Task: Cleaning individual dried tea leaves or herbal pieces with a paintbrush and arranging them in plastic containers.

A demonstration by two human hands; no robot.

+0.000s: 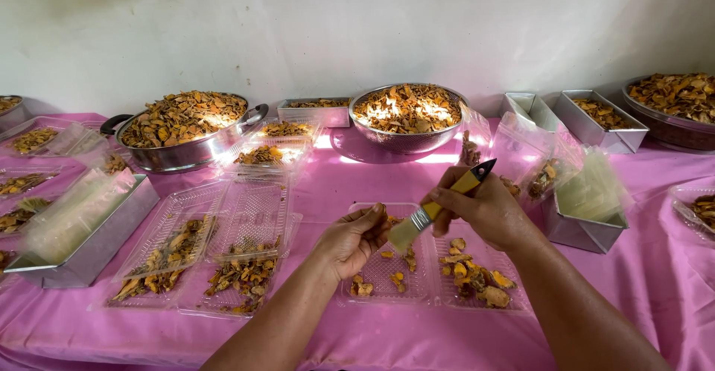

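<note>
A person's two bare hands work over a table (372, 170) covered in pink cloth, seen from above. The right hand (488, 211) is closed around a small paintbrush (439, 205) with a yellow handle and a black tip. The brush lies on a slant: its handle end points up and to the right, and its pale bristles point down and to the left, toward the left hand (350, 241). The left hand is cupped, fingers curled, pinching what looks like a dried orange slice (378, 210) at its fingertips; the piece is small and partly hidden. The bristles sit just beside those fingertips, so the right hand's brush meets the left hand's piece between the two hands.

Directly beneath lies an open clear plastic clamshell tray (417, 296) holding a few dried orange slices. To the left are more clear trays (253, 214) with darker slices. Behind stand a large steel pot (186, 151) and a steel colander bowl (406, 141), both heaped with dried slices.
</note>
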